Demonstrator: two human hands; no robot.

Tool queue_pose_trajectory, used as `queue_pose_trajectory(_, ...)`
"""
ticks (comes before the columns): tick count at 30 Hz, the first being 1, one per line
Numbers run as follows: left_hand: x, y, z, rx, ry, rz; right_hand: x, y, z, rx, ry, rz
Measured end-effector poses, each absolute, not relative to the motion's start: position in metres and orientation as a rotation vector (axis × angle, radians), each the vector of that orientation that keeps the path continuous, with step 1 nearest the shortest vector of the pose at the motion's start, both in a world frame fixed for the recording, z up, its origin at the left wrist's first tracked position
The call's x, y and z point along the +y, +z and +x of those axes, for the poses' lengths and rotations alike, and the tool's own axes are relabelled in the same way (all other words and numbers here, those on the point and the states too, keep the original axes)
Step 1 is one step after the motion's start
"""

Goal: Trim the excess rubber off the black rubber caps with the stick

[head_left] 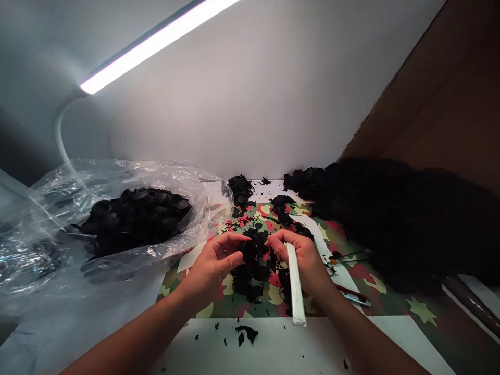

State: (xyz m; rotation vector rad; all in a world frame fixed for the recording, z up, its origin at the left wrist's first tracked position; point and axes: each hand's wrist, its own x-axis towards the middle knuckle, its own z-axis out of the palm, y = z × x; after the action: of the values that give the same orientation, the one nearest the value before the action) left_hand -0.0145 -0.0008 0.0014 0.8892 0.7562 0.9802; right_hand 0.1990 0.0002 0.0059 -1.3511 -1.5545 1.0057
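Note:
Small black pieces (253, 255) lie in a heap on a camouflage-patterned mat (219, 307), between my two hands. At the heap's left edge is my left hand (219, 260), its thumb and fingers apart beside a dark piece, with no clear grip on it. On the other side my right hand (299, 255) is closed around a flat white stick (296, 291), which points down toward me. The fingertips of my right hand are near the black pieces; whether they also pinch one is hard to make out.
A clear plastic bag (187, 182) holding black ribbed parts (136, 216) lies left. A large black pile (402, 224) fills the right. A cutter (354, 297) lies near my right forearm. A lit lamp (156, 47) hangs above.

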Motion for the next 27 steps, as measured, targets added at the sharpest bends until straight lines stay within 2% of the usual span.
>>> queue_pose_trajectory(5,-0.002,0.006,-0.012,0.676,0.905,0.676,-0.002,0.008,0.197,-1.471,1.028,-1.310)
queue_pose_trajectory(15,-0.003,0.000,-0.015,0.628,0.879,0.697,0.004,-0.003,0.202,-1.448,1.049,-1.222)
queue_pose_trajectory(23,-0.007,0.000,-0.009,0.999,1.131,1.356,-0.007,0.002,0.191,-1.496,1.294,-1.233)
queue_pose_trajectory(27,-0.008,0.000,-0.008,1.067,1.139,1.564,-0.010,-0.002,0.184,-1.425,1.410,-1.239)
